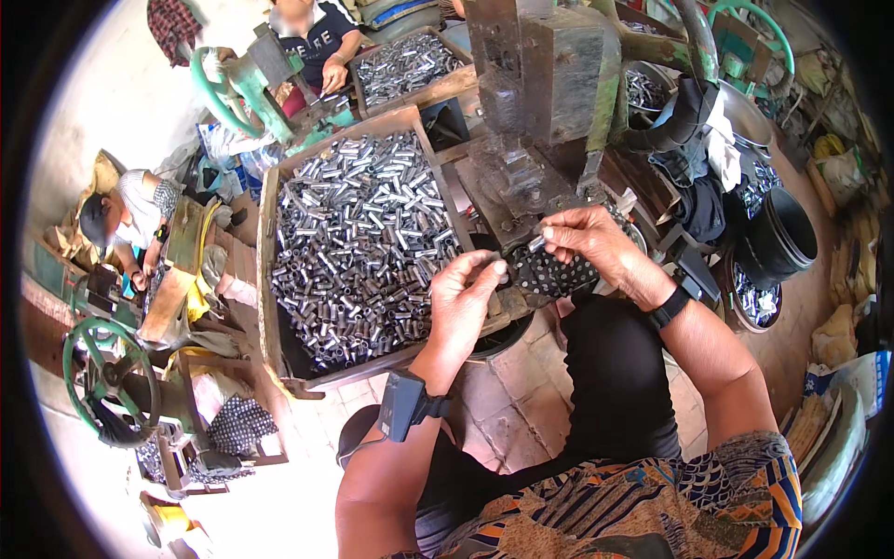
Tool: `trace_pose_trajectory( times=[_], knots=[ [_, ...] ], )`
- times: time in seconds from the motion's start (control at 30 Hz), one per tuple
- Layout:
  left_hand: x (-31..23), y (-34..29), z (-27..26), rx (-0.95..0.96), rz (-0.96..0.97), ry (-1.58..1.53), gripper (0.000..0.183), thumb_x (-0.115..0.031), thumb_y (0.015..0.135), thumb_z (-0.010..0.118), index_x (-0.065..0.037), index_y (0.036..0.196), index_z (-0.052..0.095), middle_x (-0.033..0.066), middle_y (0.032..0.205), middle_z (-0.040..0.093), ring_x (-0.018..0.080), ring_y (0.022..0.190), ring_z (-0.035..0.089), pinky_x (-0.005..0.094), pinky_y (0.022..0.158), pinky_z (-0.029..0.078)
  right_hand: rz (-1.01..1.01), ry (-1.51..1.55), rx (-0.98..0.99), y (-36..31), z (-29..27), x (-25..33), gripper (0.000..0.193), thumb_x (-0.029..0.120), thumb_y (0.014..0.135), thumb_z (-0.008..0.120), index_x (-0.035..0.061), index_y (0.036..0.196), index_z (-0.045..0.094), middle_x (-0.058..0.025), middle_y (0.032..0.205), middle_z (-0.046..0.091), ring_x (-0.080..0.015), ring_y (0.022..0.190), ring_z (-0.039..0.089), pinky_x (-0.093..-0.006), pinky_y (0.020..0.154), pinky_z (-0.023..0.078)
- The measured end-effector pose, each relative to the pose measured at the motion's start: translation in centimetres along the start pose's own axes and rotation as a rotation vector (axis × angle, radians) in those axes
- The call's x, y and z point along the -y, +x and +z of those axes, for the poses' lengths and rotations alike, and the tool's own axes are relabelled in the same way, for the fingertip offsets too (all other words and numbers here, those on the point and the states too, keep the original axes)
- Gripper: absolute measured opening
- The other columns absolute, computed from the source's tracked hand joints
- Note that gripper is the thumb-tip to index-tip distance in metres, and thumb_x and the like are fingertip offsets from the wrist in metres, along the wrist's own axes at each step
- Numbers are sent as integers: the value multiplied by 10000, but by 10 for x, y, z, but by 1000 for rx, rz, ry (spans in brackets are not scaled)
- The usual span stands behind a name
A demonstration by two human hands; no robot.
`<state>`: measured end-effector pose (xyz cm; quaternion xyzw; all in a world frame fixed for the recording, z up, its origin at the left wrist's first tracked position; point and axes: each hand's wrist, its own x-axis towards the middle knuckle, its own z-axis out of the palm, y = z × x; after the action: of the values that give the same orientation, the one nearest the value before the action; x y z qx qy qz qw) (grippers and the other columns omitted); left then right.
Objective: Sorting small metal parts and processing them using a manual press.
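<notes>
My right hand pinches a small shiny metal tube between thumb and fingertips, just in front of the press. Thumb and forefinger of my left hand are closed together beside the tray's right edge; what they hold, if anything, is too small to make out. To the left stands a wooden tray heaped with short metal tubes. The heavy, greasy metal press rises straight ahead of both hands. Black cloth with white dots lies below my right hand.
Another tray of metal pieces stands farther back, where a person works. A second person sits bent at the left. Green handwheels mark other presses. At the right are a black bucket and basins of metal parts.
</notes>
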<state>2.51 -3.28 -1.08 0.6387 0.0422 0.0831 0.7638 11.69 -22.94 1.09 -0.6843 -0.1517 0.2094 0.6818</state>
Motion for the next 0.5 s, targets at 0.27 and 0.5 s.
trace_pose_trajectory(
  times=[0.27,0.5],
  knots=[
    [6,3,7,95,24,-143,103,-82,861,632,-44,957,638,5,766,629,3,497,417,162,398,265,20,33,118,-6,29,-3,274,203,852,668,-19,1013,651,-31,800,650,-69,671,561,-196,606,460],
    [-4,7,1,-6,-120,-156,60,-34,844,632,-32,904,636,18,720,628,1,437,359,184,369,216,-195,-174,-171,-14,-2,3,337,213,836,692,-20,1073,637,-46,959,656,-105,872,593,-247,804,480]
  ],
)
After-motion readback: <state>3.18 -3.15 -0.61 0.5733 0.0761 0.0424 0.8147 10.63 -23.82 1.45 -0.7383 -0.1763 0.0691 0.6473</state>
